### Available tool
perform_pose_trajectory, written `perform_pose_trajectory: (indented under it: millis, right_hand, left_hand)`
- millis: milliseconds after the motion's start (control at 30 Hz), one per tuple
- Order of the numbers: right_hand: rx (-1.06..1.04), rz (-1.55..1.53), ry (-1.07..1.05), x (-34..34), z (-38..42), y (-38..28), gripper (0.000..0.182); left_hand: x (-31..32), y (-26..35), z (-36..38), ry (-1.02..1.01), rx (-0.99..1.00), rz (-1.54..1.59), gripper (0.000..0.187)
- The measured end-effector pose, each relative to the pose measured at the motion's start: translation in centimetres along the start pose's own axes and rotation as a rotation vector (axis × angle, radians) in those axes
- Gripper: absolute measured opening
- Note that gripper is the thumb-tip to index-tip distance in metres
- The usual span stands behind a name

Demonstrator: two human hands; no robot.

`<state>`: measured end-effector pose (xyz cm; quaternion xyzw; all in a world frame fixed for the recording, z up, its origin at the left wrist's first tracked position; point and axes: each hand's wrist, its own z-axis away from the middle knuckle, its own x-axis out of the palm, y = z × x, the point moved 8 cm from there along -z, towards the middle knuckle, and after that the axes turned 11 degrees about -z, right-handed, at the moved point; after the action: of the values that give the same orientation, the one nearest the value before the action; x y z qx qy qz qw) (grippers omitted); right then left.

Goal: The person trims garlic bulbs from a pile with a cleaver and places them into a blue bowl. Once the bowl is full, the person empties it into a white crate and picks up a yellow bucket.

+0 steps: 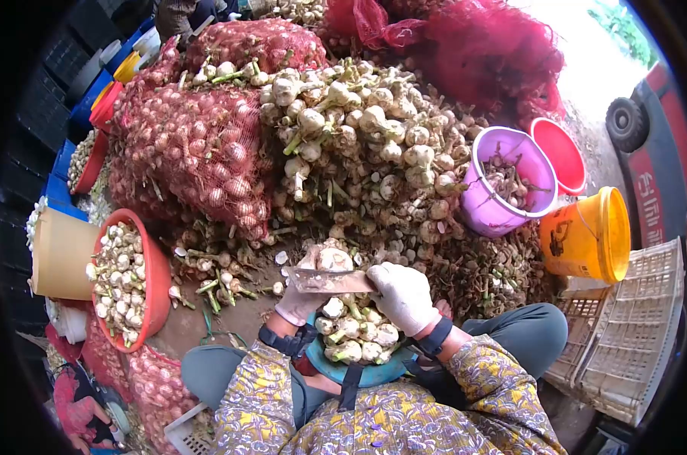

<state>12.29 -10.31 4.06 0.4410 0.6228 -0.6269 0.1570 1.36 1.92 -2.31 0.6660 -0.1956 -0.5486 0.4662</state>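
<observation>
My right hand (404, 299), in a pale glove, is closed around the handle end of a wide flat blade (330, 282). The blade lies level in front of a garlic bulb (334, 259). Behind the blade, my gloved left hand (299, 297) holds this bulb, its fingers partly hidden by the metal. Below both hands, a teal basin (368, 374) between my legs holds several trimmed garlic bulbs (357, 331). Ahead rises a large heap of garlic (374, 136) with stems.
Red mesh sacks (196, 144) of garlic stand left of the heap. A red basin (158, 280) of bulbs is at the left. Purple (476, 178), red (571, 155) and yellow (578, 239) buckets stand at the right, near white crates (632, 334). Another person (78, 406) sits lower left.
</observation>
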Motion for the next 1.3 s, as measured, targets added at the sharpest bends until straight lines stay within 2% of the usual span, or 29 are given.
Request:
perform_pose_trajectory:
  millis: [67,100,167,200,233,267,300,333,367,433,500,533,567,633,667,700,767,800,833,867,933,967,1033,1100,1133,1167,1233,1267,1300]
  right_hand:
    - [-0.020,0.026,0.040,-0.5,0.3,-0.1,0.008]
    - [-0.023,0.035,0.047,-0.5,0.3,0.0,0.008]
    - [-0.029,0.043,0.056,-0.5,0.1,0.4,0.007]
    - [-0.041,0.034,0.091,-0.6,0.2,0.8,0.007]
    - [-0.052,0.022,0.124,-0.5,0.3,1.3,0.007]
    - [-0.006,0.030,0.089,0.0,0.3,2.7,0.005]
    - [0.200,-0.001,0.092,0.9,0.5,6.3,0.012]
    - [0.326,0.013,0.041,1.1,0.8,9.5,0.014]
    - [0.457,0.017,-0.013,1.6,1.4,11.4,0.016]
    - [0.309,-0.048,0.111,-0.8,-0.1,7.0,0.012]
    - [0.240,-0.198,0.103,-2.3,-1.1,3.1,0.015]
    - [0.100,-0.277,0.091,-2.6,-1.3,1.8,0.016]
    - [0.121,-0.236,-0.074,-1.1,-0.8,3.4,0.019]
    - [0.306,-0.004,-0.338,1.8,1.5,9.5,0.021]
    - [0.365,-0.103,-0.336,1.8,1.8,10.2,0.021]
    - [0.368,-0.182,-0.189,1.0,1.6,10.0,0.021]
    - [0.406,-0.277,-0.059,-0.2,1.2,9.9,0.023]
    - [0.480,-0.279,-0.063,-0.9,1.0,9.5,0.024]
    - [0.513,-0.226,-0.086,-0.6,1.1,10.2,0.026]
    - [0.500,-0.224,-0.078,-0.4,1.0,9.9,0.026]
    - [0.473,-0.231,-0.080,-0.1,-0.1,8.7,0.028]
    - [0.439,-0.178,-0.082,0.2,-0.4,8.1,0.028]
    - [0.423,-0.139,-0.103,0.9,-0.4,7.9,0.029]
    - [0.394,-0.125,-0.056,0.8,-0.1,8.0,0.028]
    - [0.420,-0.128,-0.062,1.0,0.0,8.2,0.026]
    - [0.435,-0.134,-0.067,1.2,-0.2,8.2,0.025]
    - [0.414,-0.133,-0.080,1.9,-0.8,7.8,0.024]
    - [0.403,-0.128,-0.088,2.2,-0.9,7.4,0.022]
    - [0.364,-0.118,-0.089,2.3,-1.1,6.7,0.020]
  left_hand:
    - [0.2,0.6,0.6,0.048,0.174,-0.326,0.053]
    - [0.3,1.0,0.8,0.048,0.174,-0.327,0.053]
    - [0.2,0.4,0.8,0.058,-0.011,0.136,0.050]
    - [-0.6,3.1,1.6,0.124,0.435,-0.400,0.049]
    - [-0.8,4.9,1.3,0.121,0.429,-0.399,0.049]
    - [-1.1,4.0,0.3,0.083,0.048,0.037,0.052]
    - [-0.3,3.4,0.6,0.040,-0.334,0.470,0.055]
    - [-1.4,5.2,0.6,0.074,-0.259,0.318,0.066]
    - [-1.9,5.8,0.8,0.099,-0.175,0.296,0.065]
    - [-2.8,5.5,0.5,0.053,-0.215,0.255,0.055]
    - [-1.5,6.5,-0.5,-0.012,0.037,0.000,0.042]
    - [-0.5,8.4,-0.2,-0.079,0.267,-0.194,0.035]
    - [0.8,7.7,0.7,-0.187,0.135,-0.352,0.031]
    - [0.0,11.9,2.0,-0.122,0.371,-0.487,0.025]
    - [0.2,12.8,2.6,-0.181,0.442,-0.457,0.028]
    - [1.8,10.9,3.5,-0.240,0.435,-0.356,0.033]
    - [2.6,5.8,3.5,-0.466,0.121,-0.205,0.039]
    - [2.8,-2.0,3.4,-0.569,-0.172,-0.312,0.053]
    - [-0.9,-4.5,1.4,-0.244,-0.243,-0.283,0.057]
    - [-3.1,-10.0,1.0,-0.223,-0.431,-0.297,0.055]
    - [-3.5,-18.5,1.5,-0.234,-0.473,-0.682,0.047]
    - [-3.0,-23.5,3.5,-0.262,-0.675,-0.607,0.047]
    - [-0.6,-30.2,6.5,-0.435,-0.819,-0.742,0.046]
    - [-0.2,-29.3,7.1,-0.277,-0.859,-0.792,0.034]
    - [-0.2,-27.5,6.7,-0.300,-0.864,-0.657,0.047]
    - [-0.1,-28.9,6.9,-0.202,-0.893,-0.560,0.038]
    - [0.0,-27.4,5.7,-0.118,-0.906,0.145,0.046]
    - [-1.0,-24.9,4.0,-0.078,-0.783,0.173,0.048]
    - [-2.4,-19.7,1.9,-0.040,-0.657,0.200,0.050]
